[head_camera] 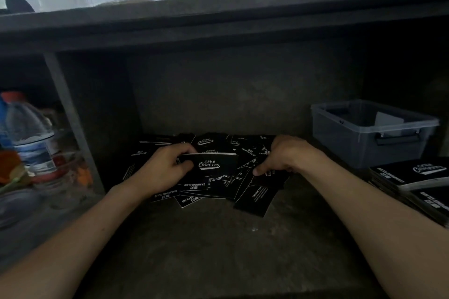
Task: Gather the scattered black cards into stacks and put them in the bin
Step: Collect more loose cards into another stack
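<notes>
Starting at the near side of the dark grey shelf (218,250), I see the scattered black cards with white Camping Club lettering (252,199) lying crisscross, some showing the logo and others small print, many overlapping at angles. My worry is that smooth cards like these will slide over one another. If the next one is dragged rather than lifted, it may push its neighbours toward the near edge. Two could also come up together and one drop back. A card added crooked would leave the stack uneven, and an uneven stack could fan out or spill on the carry across to the bin.

Just behind, the left hand (167,167) is closed round a small squared stack of black cards (213,164). Its thumb is on the printed face and its fingers wrap the left end, holding the stack up over the heap. The right hand (286,155) is curled down onto the heap's right side. Thumb and forefinger meet on one card's edge in what I read as a pinch, and the other fingertips are hidden.

At the right lie finished stacks of the same black cards (413,175). Beyond them the translucent grey plastic bin with a clip handle (359,138) stands well apart from both hands.
</notes>
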`<state>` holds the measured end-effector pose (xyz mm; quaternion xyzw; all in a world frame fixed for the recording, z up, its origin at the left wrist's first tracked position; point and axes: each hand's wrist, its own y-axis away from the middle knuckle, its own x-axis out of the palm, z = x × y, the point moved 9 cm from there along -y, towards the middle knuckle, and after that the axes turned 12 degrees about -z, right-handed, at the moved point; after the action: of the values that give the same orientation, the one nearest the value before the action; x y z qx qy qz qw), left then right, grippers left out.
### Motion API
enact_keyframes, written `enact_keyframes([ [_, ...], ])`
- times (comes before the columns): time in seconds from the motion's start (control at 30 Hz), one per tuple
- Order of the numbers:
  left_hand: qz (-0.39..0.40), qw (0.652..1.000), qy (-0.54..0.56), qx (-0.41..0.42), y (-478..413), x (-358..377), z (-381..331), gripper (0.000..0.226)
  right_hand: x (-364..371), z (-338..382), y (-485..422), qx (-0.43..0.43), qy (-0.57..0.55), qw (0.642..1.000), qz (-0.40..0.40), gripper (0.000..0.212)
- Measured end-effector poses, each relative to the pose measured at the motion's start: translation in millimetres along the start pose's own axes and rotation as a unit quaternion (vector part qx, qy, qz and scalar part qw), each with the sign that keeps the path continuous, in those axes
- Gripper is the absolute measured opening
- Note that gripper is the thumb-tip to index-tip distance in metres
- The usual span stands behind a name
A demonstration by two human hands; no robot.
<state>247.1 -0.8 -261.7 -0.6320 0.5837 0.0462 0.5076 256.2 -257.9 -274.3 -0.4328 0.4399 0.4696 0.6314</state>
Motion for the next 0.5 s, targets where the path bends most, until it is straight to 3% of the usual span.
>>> enact_keyframes([
  [0.23,0.028,0.999,0.026,0.03,5.2,0.6,-16.4,0.024,-1.9,-3.7,2.1,0.015,-0.027,0.998,0.063,0.077],
  [0.3,0.033,0.998,0.034,0.029,6.0,2.4,-20.6,0.022,-15.9,-9.9,-3.9,0.016,-0.027,0.999,0.02,0.071],
  [0.37,0.035,0.998,0.04,0.03,6.7,3.3,-23.4,0.027,-34.4,-14.7,-14.8,0.021,-0.128,0.99,-0.057,0.048],
  [0.43,0.029,0.998,0.051,0.029,7.7,4.3,-24.0,0.035,-46.5,-12.0,-16.0,0.003,-0.296,0.948,-0.115,0.028],
  [0.5,0.018,0.996,0.083,0.017,7.9,5.4,-21.8,0.046,-40.2,11.2,-9.7,-0.078,-0.364,0.925,-0.08,0.027],
])
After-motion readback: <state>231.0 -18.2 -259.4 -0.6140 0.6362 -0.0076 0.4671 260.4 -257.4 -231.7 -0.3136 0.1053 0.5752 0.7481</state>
